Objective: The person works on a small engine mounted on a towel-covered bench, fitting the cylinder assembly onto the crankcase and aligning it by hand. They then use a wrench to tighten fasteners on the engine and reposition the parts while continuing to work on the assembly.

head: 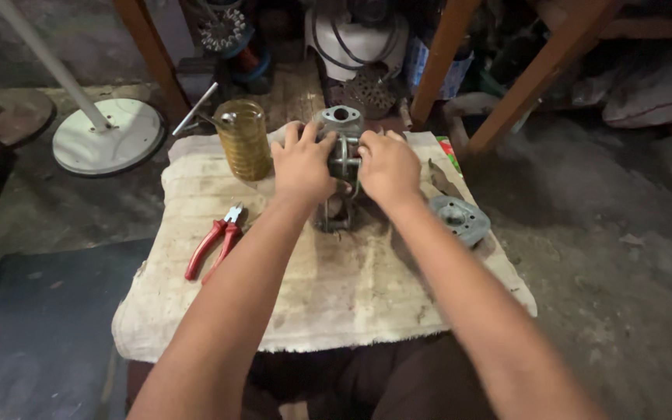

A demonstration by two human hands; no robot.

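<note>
Both hands, left (pixel 302 165) and right (pixel 387 167), clasp the grey motor housing (pixel 341 148) standing upright mid-cloth (pixel 336 288), fingers curled round its sides, while its round cover (pixel 459 218) lies apart, pliers (pixel 215 243) unused beside the jar (pixel 243 140).

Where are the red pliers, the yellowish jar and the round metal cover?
red pliers (pixel 213 247), head view, on a red handle.
yellowish jar (pixel 243 142), head view, on its ribbed side.
round metal cover (pixel 459 218), head view, on its top face.
</note>
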